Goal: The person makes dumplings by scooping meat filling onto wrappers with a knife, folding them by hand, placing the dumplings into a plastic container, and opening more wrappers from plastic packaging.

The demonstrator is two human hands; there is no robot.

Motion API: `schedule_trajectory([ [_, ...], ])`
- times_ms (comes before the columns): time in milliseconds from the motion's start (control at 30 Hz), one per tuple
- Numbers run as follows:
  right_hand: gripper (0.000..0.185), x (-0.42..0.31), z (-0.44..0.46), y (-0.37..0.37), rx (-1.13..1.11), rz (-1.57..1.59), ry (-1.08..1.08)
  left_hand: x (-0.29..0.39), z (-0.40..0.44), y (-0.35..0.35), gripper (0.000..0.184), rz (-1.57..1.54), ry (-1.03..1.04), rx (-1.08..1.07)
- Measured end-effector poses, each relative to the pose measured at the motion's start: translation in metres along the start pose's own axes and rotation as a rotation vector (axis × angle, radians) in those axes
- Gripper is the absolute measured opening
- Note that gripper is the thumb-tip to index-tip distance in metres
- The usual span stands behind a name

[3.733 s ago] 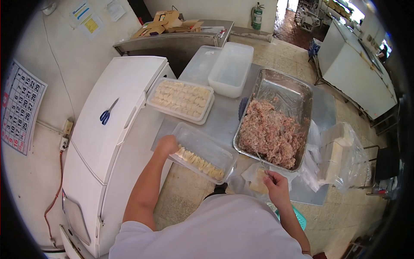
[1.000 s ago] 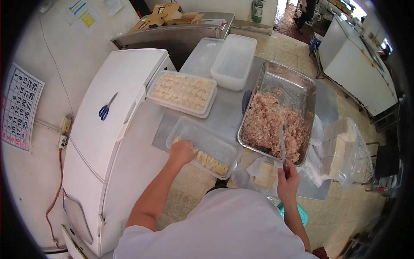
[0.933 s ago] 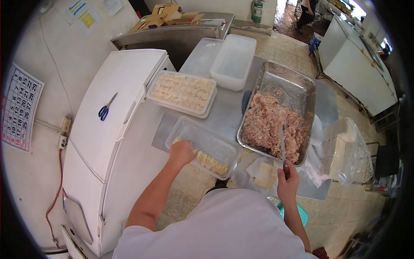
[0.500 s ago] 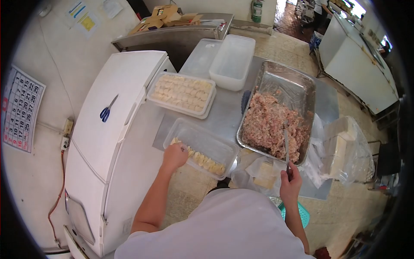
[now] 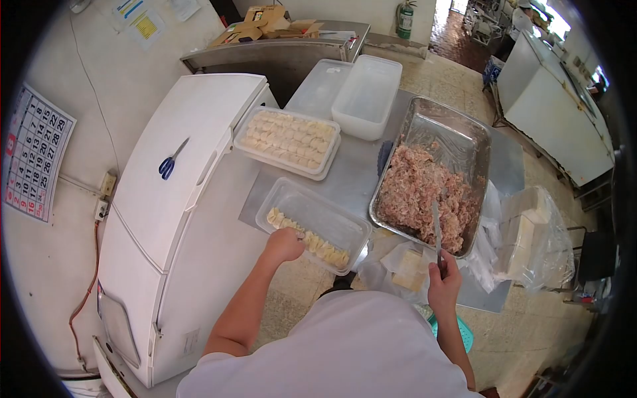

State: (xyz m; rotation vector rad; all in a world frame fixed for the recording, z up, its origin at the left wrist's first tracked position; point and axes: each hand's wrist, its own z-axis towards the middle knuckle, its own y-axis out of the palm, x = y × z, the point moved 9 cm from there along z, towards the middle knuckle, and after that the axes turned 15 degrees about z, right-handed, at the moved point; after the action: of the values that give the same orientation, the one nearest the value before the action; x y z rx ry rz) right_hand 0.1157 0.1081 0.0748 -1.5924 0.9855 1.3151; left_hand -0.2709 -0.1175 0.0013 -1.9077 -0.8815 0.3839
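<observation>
My left hand point(image 5: 285, 245) is closed at the near edge of a clear plastic container point(image 5: 332, 215), beside a row of folded dumplings point(image 5: 325, 251); what its fingers hold, if anything, is hidden. My right hand point(image 5: 444, 282) grips a metal spatula point(image 5: 437, 229), whose blade reaches over ground meat point(image 5: 424, 189) in a steel tray point(image 5: 486, 142). Below that tray lies a stack of wrappers point(image 5: 410, 268) on plastic. Rows of dumplings point(image 5: 288, 138) fill another container point(image 5: 326, 162) farther back.
Two plastic containers point(image 5: 368, 99) point(image 5: 320, 86) stand at the back. Bagged wrapper stacks point(image 5: 524, 235) lie at the right. Blue scissors point(image 5: 170, 164) rest on the white freezer point(image 5: 186, 119) at left. Another person point(image 5: 521, 25) stands beyond the far white freezer point(image 5: 554, 106).
My left hand has moved slightly right along the dumpling row, uncovering dumplings at its left end. My right hand still holds the spatula over the meat. The distant person has moved right.
</observation>
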Motion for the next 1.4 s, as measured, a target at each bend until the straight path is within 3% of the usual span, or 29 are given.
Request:
schedule_trajectory([
  [367,0.037,0.003,-0.002,0.0,0.008,0.006,0.015,-0.004,0.011,-0.001,0.037,0.086,0.051,-0.124],
  [567,0.037,0.004,-0.002,-0.003,0.02,0.009,0.02,-0.011,0.011,0.0,0.036,0.054,0.073,-0.069],
  [667,0.036,0.006,-0.002,-0.006,0.024,0.008,0.019,-0.016,-0.008,-0.038,0.032,-0.142,0.037,0.102],
  [767,0.034,0.01,-0.002,-0.009,0.036,0.04,0.021,-0.066,-0.022,-0.059,0.028,-0.354,-0.195,0.332],
  [867,0.033,0.009,0.001,-0.016,0.041,0.027,0.034,-0.081,-0.046,-0.082,0.019,-0.468,-0.3,0.577],
  [967,0.033,0.007,0.006,-0.037,0.073,-0.036,-0.009,-0.026,-0.054,-0.095,0.019,-0.456,-0.181,0.591],
  [1133,0.033,0.013,0.009,-0.077,0.177,-0.211,-0.13,0.149,-0.049,-0.039,0.014,-0.668,0.328,0.264],
  [1200,0.034,0.022,0.01,-0.083,0.206,-0.186,-0.091,0.217,-0.065,-0.03,0.015,-0.527,0.582,0.216],
  [1400,0.036,0.037,0.002,-0.083,0.228,-0.189,-0.09,0.311,-0.076,0.018,0.028,-0.235,0.873,0.189],
])
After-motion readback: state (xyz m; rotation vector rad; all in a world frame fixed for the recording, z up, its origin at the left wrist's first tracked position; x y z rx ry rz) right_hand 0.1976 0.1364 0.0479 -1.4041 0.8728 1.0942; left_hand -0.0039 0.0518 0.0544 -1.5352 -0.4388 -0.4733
